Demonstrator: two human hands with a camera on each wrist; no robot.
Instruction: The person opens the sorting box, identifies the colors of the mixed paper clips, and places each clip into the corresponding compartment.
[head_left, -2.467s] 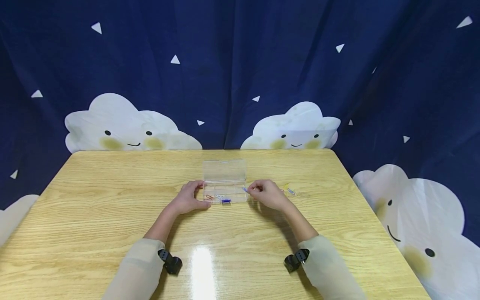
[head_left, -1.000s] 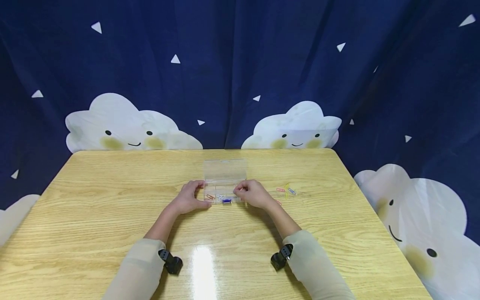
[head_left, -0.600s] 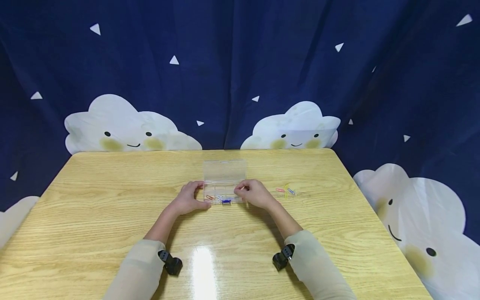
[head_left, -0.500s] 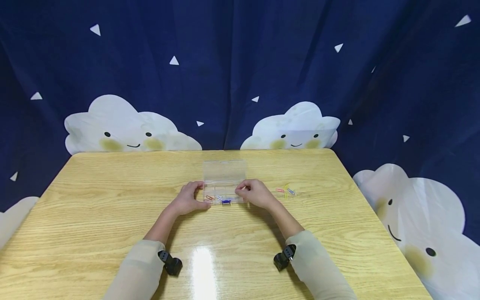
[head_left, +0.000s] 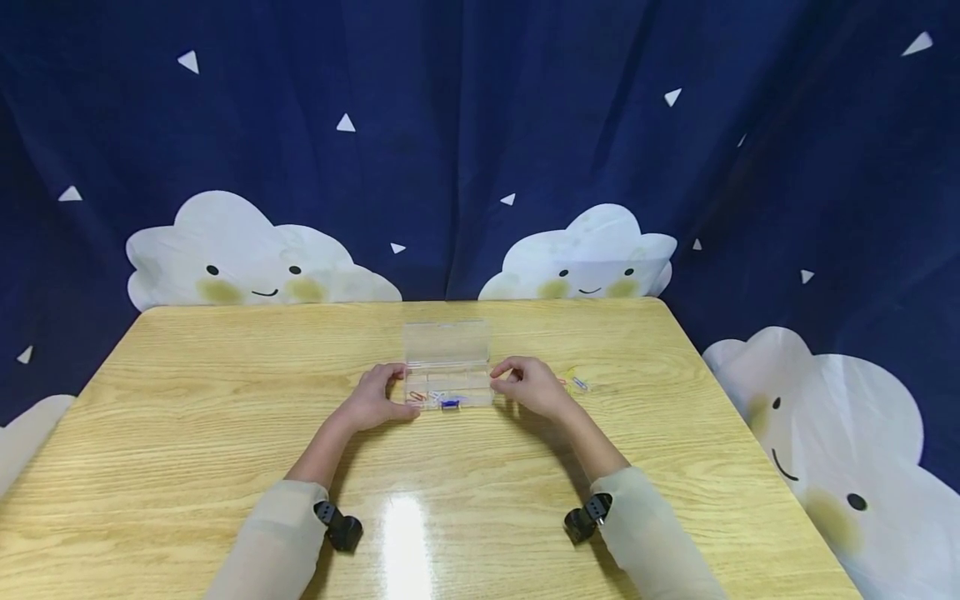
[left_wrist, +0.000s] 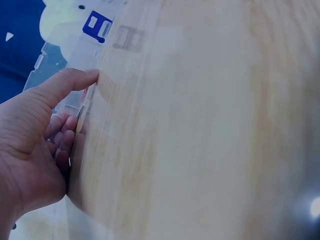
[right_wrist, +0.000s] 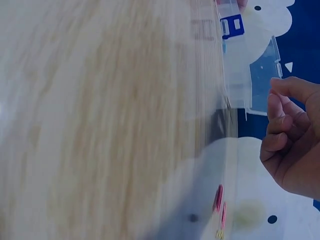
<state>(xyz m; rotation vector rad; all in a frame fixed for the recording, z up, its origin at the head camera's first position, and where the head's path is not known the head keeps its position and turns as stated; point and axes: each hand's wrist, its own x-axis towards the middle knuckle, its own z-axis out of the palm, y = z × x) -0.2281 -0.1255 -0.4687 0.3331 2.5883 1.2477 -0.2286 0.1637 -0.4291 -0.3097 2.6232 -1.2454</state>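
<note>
A clear plastic compartment box (head_left: pixel 468 379) stands on the table with its lid (head_left: pixel 446 342) raised at the back and a blue latch (head_left: pixel 450 405) at its front. My left hand (head_left: pixel 372 398) grips its left end, thumb (left_wrist: pixel 75 80) at the front corner. Red paper clips (head_left: pixel 417 397) and white ones (head_left: pixel 437 395) lie in the front compartments, with something light blue (head_left: pixel 459 397) to their right. Just off the box's right end, my right hand (head_left: pixel 531 387) has loosely curled fingers, thumb and index tips close together; nothing shows between them in the right wrist view.
Loose paper clips (head_left: pixel 579 383), yellow, blue and pinkish-red, lie on the wooden table (head_left: pixel 480 500) right of my right hand. Pink clips (right_wrist: pixel 218 197) also show in the right wrist view. Behind the table hangs a dark blue curtain (head_left: pixel 450 125) with clouds.
My right hand carried a light blue paper clip to the box, reached over its right compartments, then drew back to the right without a visible clip. My left hand kept its hold.
</note>
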